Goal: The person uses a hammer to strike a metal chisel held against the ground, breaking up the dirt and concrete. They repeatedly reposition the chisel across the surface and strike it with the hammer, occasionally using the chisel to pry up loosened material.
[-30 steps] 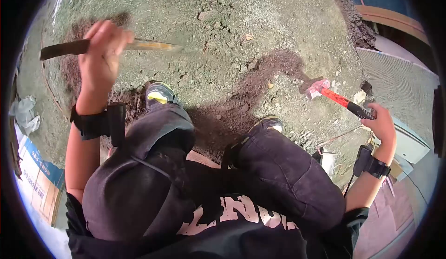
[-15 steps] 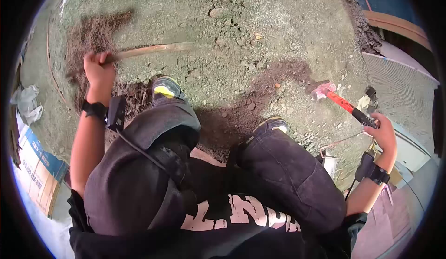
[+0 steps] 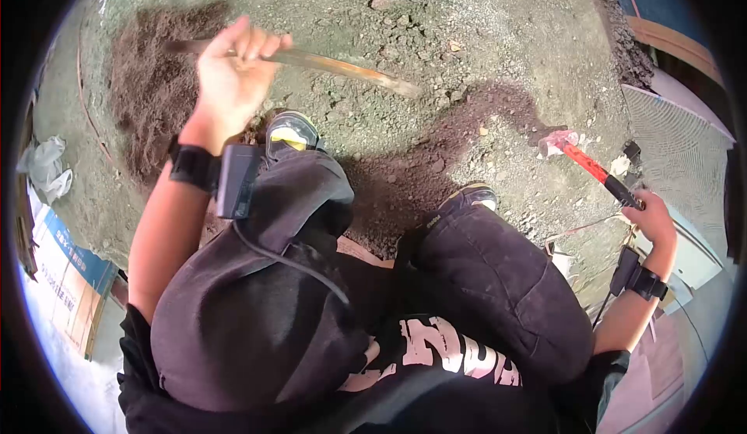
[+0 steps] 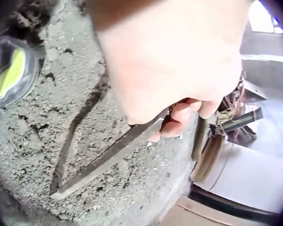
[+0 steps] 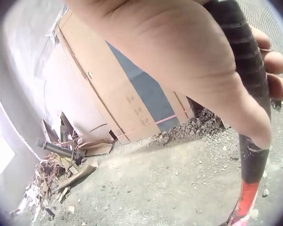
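Note:
My left hand [image 3: 237, 80] grips a long flat strip [image 3: 342, 67], its fingers curled round it, held over the rough ground left of centre. In the left wrist view the strip [image 4: 108, 157] slants down and left from under the left hand [image 4: 170, 61]. At the right, my right hand [image 3: 651, 218] holds a hammer [image 3: 585, 162] by its black grip; the pinkish head rests on the ground by dark loose soil. The right wrist view shows the right hand [image 5: 193, 61] round the black handle [image 5: 252, 160], with red below.
Dark soil [image 3: 152, 92] lies spread at the left, and more [image 3: 405, 189] between the shoes. A plastic bag [image 3: 48, 169] and a printed carton [image 3: 70, 282] are at the far left. A textured sheet [image 3: 677, 150] lies at the right. Scrap wood [image 5: 75, 181] is piled near a wall.
The left hand has swung with the strip, down and then up and to the right, over the ground. The right hand keeps its hold on the hammer; the whole scene has shifted slightly in view.

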Motion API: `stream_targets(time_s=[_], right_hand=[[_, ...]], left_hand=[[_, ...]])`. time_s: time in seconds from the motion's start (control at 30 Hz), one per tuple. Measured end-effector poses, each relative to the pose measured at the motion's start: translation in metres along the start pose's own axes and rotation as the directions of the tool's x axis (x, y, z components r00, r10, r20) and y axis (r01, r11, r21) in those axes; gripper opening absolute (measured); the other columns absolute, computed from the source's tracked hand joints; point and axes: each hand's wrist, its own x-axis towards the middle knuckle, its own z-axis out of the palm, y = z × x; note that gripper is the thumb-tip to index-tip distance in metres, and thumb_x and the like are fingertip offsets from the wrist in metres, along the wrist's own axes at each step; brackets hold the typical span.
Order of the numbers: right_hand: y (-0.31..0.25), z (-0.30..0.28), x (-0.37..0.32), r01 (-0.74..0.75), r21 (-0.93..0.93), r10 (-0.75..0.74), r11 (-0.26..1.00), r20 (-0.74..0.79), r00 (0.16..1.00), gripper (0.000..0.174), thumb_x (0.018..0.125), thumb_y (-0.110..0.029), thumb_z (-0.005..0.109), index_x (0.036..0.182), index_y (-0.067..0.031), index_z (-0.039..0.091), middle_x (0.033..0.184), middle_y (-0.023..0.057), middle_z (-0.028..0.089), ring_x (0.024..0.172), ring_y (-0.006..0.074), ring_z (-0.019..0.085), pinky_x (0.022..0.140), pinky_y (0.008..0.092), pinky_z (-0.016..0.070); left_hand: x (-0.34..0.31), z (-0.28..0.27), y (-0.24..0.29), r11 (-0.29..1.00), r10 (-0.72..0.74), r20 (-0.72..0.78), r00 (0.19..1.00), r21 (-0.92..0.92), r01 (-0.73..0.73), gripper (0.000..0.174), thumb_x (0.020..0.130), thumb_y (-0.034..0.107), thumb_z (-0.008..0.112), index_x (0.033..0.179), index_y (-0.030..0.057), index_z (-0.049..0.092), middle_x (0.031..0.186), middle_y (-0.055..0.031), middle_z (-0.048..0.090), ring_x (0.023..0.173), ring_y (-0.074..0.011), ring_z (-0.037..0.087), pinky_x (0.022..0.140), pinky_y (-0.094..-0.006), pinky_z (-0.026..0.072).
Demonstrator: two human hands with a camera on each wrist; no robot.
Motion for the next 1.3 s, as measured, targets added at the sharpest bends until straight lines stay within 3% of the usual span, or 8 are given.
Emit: stream_targets(time_s=[0.07, 0.1, 0.13, 0.47, 0.77, 0.93, 1.07, 1.3], right_hand=[[-0.028, 0.011, -0.009, -0.220, -0.037, 0.222, 0.975, 0.248, 0.943, 0.038, 0.065, -0.011, 0.071, 0.097, 0.0010, 0.056, 0.075, 0.0155, 0.058, 0.059, 0.0211, 0.059, 0.054, 0.0320, 0.0459], [-0.015, 0.033, 0.000, -0.093, -0.128, 0.121, 0.987, 0.223, 0.967, 0.037, 0.065, -0.013, 0.070, 0.095, 0.0016, 0.055, 0.077, 0.0170, 0.059, 0.061, 0.0257, 0.061, 0.057, 0.0360, 0.0473], [-0.019, 0.052, 0.004, -0.098, -0.079, 0.112, 0.992, 0.197, 0.974, 0.035, 0.064, -0.010, 0.069, 0.094, 0.0008, 0.055, 0.077, 0.0181, 0.059, 0.066, 0.0293, 0.061, 0.061, 0.0383, 0.0469], [-0.039, 0.088, 0.026, -0.005, -0.201, -0.006, 0.980, -0.055, 0.998, 0.031, 0.066, -0.010, 0.059, 0.096, -0.0048, 0.060, 0.087, 0.0212, 0.061, 0.084, 0.0356, 0.060, 0.071, 0.0405, 0.0464], [-0.138, 0.063, -0.003, 0.359, 0.050, -0.349, 0.932, -0.149, 0.925, 0.035, 0.079, -0.032, 0.062, 0.089, 0.0014, 0.056, 0.062, 0.0128, 0.053, 0.056, 0.0214, 0.054, 0.055, 0.0340, 0.0436], [-0.260, 0.031, -0.017, 0.321, 0.386, -0.414, 0.865, 0.187, 0.891, 0.042, 0.090, -0.042, 0.046, 0.089, -0.0012, 0.054, 0.063, 0.0149, 0.054, 0.057, 0.0281, 0.055, 0.056, 0.0374, 0.0433], [-0.319, 0.076, -0.004, 0.675, 0.181, -0.696, 0.716, 0.106, 0.710, 0.046, 0.089, -0.047, 0.043, 0.088, -0.0022, 0.054, 0.071, 0.0175, 0.060, 0.068, 0.0337, 0.060, 0.062, 0.0452, 0.0464], [-0.352, 0.112, 0.024, 0.705, -0.007, -0.700, 0.709, 0.112, 0.705, 0.049, 0.089, -0.051, 0.038, 0.092, -0.0039, 0.052, 0.077, 0.0178, 0.061, 0.077, 0.0352, 0.060, 0.069, 0.0463, 0.0469]], left_hand=[[-0.008, 0.021, 0.021, 0.952, 0.156, -0.144, 0.977, 0.286, -0.109, 0.034, 0.087, 0.011, 0.042, 0.054, 0.0139, 0.033, 0.051, 0.0003, 0.033, 0.059, -0.0166, 0.040, 0.091, -0.0441, 0.0350], [-0.005, -0.004, 0.038, 0.968, 0.109, 0.088, 0.990, 0.216, -0.126, 0.032, 0.087, 0.010, 0.041, 0.056, 0.0137, 0.034, 0.053, -0.0006, 0.034, 0.059, -0.0160, 0.039, 0.090, -0.0427, 0.0345], [-0.012, 0.006, 0.045, 0.964, 0.191, -0.119, 0.974, 0.210, -0.163, 0.030, 0.086, 0.008, 0.043, 0.057, 0.0122, 0.033, 0.055, -0.0012, 0.033, 0.058, -0.0158, 0.037, 0.087, -0.0405, 0.0349], [-0.003, -0.002, 0.049, 0.918, 0.393, -0.209, 0.895, 0.147, -0.369, 0.030, 0.084, 0.005, 0.047, 0.058, 0.0107, 0.033, 0.055, -0.0021, 0.033, 0.055, -0.0175, 0.039, 0.082, -0.0415, 0.0426], [0.000, 0.028, 0.051, 0.994, -0.004, 0.301, 0.954, 0.103, -0.029, 0.038, 0.090, 0.012, 0.035, 0.053, 0.0153, 0.033, 0.050, 0.0020, 0.034, 0.050, -0.0123, 0.033, 0.078, -0.0336, 0.0357], [-0.045, 0.026, 0.078, 0.993, -0.108, 0.197, 0.974, -0.020, 0.114, 0.032, 0.085, 0.010, 0.041, 0.055, 0.0144, 0.031, 0.049, 0.0038, 0.025, 0.045, -0.0105, 0.028, 0.075, -0.0299, 0.0368], [-0.075, 0.014, 0.090, 0.994, -0.013, 0.199, 0.980, 0.111, -0.010, 0.028, 0.081, 0.012, 0.045, 0.058, 0.0149, 0.031, 0.050, 0.0027, 0.025, 0.048, -0.0102, 0.029, 0.077, -0.0293, 0.0343], [-0.110, -0.014, 0.086, 0.991, 0.131, -0.045, 0.990, -0.012, -0.131, 0.024, 0.077, 0.007, 0.046, 0.060, 0.0135, 0.030, 0.054, 0.0015, 0.028, 0.053, -0.0104, 0.030, 0.079, -0.0293, 0.0312]])
